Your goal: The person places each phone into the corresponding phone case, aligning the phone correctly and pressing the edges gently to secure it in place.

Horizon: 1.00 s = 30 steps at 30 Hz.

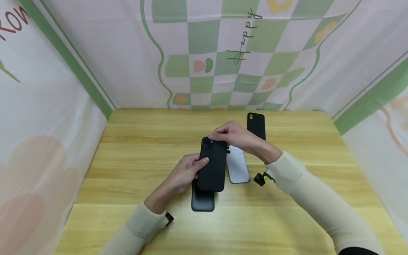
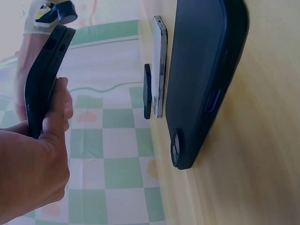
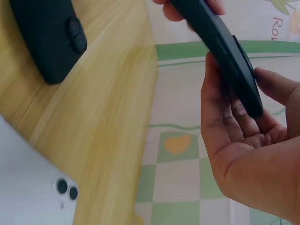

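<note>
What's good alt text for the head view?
A left hand and right hand hold a black phone above a wooden table. Another black phone lies partly beneath; to the right lie a white phone and, farther back, a black phone or case.

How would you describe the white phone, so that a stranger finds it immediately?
On the table, find the black phone held by the left hand and right hand. Just to its right, the white phone lies flat, dark lenses at its far end. Its pale colour sets it apart: everything phone-shaped around it is black.
</note>
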{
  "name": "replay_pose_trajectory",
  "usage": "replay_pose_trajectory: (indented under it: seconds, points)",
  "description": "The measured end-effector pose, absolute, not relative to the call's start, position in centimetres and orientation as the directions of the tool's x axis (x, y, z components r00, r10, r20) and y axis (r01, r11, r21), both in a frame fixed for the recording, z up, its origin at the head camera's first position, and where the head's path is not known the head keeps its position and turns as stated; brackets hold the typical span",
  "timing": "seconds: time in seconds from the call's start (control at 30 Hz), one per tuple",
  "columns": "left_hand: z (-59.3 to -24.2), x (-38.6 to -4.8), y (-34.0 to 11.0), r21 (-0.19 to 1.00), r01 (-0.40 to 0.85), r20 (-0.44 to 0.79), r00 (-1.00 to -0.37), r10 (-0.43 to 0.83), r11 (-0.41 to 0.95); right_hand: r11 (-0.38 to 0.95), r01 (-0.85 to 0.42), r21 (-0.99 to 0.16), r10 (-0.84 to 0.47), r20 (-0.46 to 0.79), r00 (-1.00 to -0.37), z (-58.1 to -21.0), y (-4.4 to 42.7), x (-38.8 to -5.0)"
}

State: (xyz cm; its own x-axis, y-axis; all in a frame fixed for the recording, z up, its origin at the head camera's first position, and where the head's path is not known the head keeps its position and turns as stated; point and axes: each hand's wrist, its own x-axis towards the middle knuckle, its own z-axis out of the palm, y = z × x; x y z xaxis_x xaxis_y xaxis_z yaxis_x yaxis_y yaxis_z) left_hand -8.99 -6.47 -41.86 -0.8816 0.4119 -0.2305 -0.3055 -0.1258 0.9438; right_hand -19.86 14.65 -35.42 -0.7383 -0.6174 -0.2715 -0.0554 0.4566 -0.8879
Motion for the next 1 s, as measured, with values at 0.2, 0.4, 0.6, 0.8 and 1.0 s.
replay_pose_trajectory:
  seconds: [0.2, 0.4, 0.6, 0.8, 1.0]
  points:
    - [-41.9, -8.8, -6.1, 0.942, -0.308, -0.223, -0.870, 0.439, -0.131, 0.458, -0.125, -0.880, -0.653, -0.237, -0.719, -35.5, 13.7, -19.9]
    - [-41.9, -8.6, -6.0, 0.937, -0.324, -0.232, -0.859, 0.457, -0.131, 0.484, -0.138, -0.864, -0.644, -0.245, -0.725, -35.3, 13.5, -19.7]
    - [-42.1, -8.6, -5.9, 0.933, -0.329, -0.240, -0.870, 0.431, -0.144, 0.484, -0.110, -0.868, -0.583, -0.226, -0.780, -35.8, 13.6, -19.3]
    - [-42.1, -8.8, -6.1, 0.935, -0.316, -0.238, -0.898, 0.370, -0.164, 0.489, -0.060, -0.870, -0.508, -0.228, -0.831, -35.8, 14.3, -19.1]
    - [-41.9, -9.0, -6.3, 0.936, -0.295, -0.238, -0.932, 0.273, -0.191, 0.359, 0.100, -0.928, -0.491, -0.279, -0.825, -36.6, 14.9, -18.9]
